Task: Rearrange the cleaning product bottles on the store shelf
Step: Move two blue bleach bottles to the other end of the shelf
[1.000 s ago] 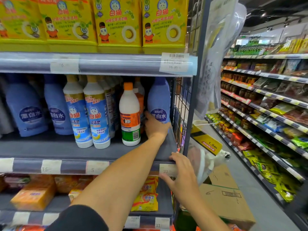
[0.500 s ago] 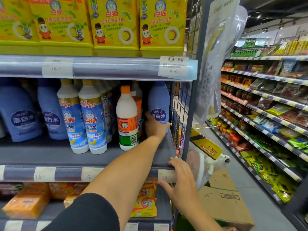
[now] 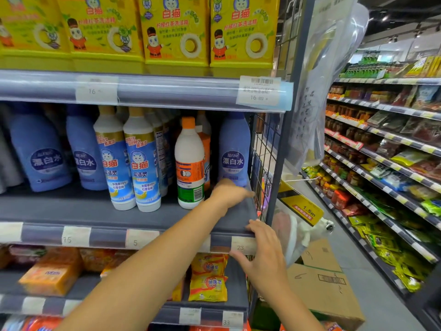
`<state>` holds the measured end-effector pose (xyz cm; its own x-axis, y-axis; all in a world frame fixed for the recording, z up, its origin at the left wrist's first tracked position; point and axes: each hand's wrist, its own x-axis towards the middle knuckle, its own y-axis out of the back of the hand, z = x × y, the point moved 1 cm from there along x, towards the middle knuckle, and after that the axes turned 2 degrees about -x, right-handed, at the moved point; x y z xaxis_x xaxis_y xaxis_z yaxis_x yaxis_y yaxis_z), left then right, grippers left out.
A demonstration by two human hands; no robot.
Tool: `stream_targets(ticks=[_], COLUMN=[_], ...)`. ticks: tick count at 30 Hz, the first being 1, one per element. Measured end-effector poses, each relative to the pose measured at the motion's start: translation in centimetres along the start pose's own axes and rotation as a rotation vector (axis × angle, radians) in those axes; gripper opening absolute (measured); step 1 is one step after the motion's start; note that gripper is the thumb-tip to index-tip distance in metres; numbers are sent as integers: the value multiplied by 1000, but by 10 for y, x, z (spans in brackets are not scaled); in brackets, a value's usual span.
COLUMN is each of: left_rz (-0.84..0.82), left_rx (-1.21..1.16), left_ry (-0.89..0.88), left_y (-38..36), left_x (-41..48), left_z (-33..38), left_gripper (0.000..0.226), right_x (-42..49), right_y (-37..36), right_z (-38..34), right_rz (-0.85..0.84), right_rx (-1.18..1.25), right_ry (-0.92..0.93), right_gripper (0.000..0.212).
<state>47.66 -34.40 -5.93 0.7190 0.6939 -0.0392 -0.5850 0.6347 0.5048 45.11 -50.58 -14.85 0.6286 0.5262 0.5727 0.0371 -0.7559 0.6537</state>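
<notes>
A blue bleach bottle [image 3: 234,149] stands at the right end of the middle shelf [image 3: 71,211], against the wire side panel. My left hand [image 3: 230,192] reaches in and lies at its foot, fingers stretched to the right and touching the base. Left of it are a white bottle with an orange cap [image 3: 189,163], two white-and-blue cleaner bottles [image 3: 128,161] and two more blue bleach bottles [image 3: 47,154]. My right hand [image 3: 261,254] holds the shelf's front edge at the price tag marked 23, fingers over the top and thumb underneath.
Yellow detergent boxes [image 3: 174,32] fill the shelf above. Soap packets [image 3: 207,280] and orange bars [image 3: 51,274] lie on the shelf below. A cardboard box [image 3: 327,287] sits on the floor to the right. Across the aisle runs another shelf of goods [image 3: 393,151].
My left hand has slid down from the lower body of the blue bottle to its foot. The bottle and my right hand have stayed in place; the view shifted slightly.
</notes>
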Motion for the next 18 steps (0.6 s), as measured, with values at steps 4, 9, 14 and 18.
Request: stream_targets(ticks=[4, 9, 14, 18], left_rz=[-110, -62, 11, 73], left_rx=[100, 455, 768, 995], left_ry=[-205, -315, -358, -313], left_y=[40, 112, 185, 259], left_x=[-65, -115, -142, -155], left_z=[-26, -68, -114, -145], left_gripper=[54, 47, 44, 43], right_x=[4, 27, 34, 31], right_y=[4, 21, 7, -32], right_z=[-8, -45, -126, -200], right_rz=[-34, -113, -275, -425], right_rx=[-78, -101, -218, -277], right_ry=[-3, 28, 198, 278], right_gripper=[59, 48, 40, 38])
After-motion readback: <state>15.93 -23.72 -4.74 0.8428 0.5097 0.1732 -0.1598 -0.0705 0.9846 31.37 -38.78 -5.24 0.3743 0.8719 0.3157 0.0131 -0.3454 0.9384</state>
